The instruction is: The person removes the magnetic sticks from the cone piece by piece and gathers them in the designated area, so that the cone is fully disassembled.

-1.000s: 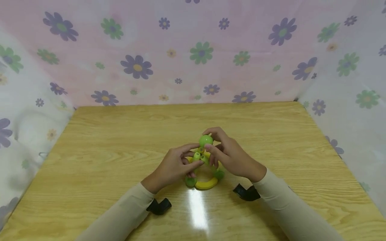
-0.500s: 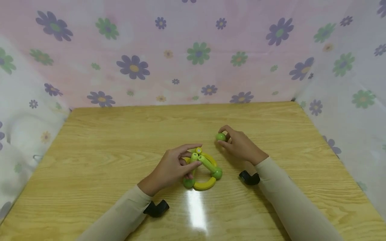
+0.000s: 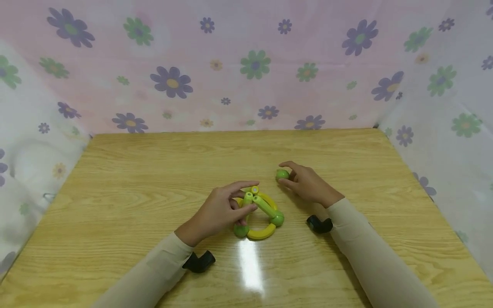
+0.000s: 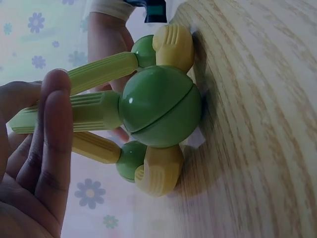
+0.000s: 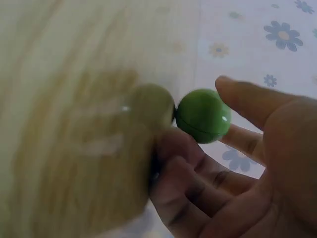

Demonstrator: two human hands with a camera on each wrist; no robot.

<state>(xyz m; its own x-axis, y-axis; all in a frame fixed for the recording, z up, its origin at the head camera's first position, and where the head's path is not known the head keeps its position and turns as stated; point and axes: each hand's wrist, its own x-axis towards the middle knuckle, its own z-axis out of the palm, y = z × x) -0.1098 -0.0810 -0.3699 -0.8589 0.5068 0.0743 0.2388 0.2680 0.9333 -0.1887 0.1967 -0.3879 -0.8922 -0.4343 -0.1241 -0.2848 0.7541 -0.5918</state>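
My left hand [image 3: 223, 209] holds the upper ends of light-green toy rods [image 3: 265, 208], keeping them leaned together. These rods rise from green balls [image 3: 277, 218] joined by curved yellow pieces [image 3: 262, 232] in a ring on the table. A yellow rod [image 3: 254, 190] also slants up to the top, its end bare. In the left wrist view, fingers [image 4: 57, 114] lie across the ribbed rods above a large green ball [image 4: 161, 106]. Right of the frame, a loose green ball [image 3: 283, 174] rests on the table. My right hand [image 3: 308, 184] is around it, the index finger lifted off and the thumb beside it.
The wood-grain table [image 3: 154, 171] reflects a bright streak of light in front of the frame. Flower-print cloth [image 3: 215, 85] stands behind the table and at both sides. Black curved mounts [image 3: 199, 262] sit at both wrists.
My right hand has carried the green ball from the frame's top to the table on the right, then loosened its fingers. My left hand has kept holding the rods.
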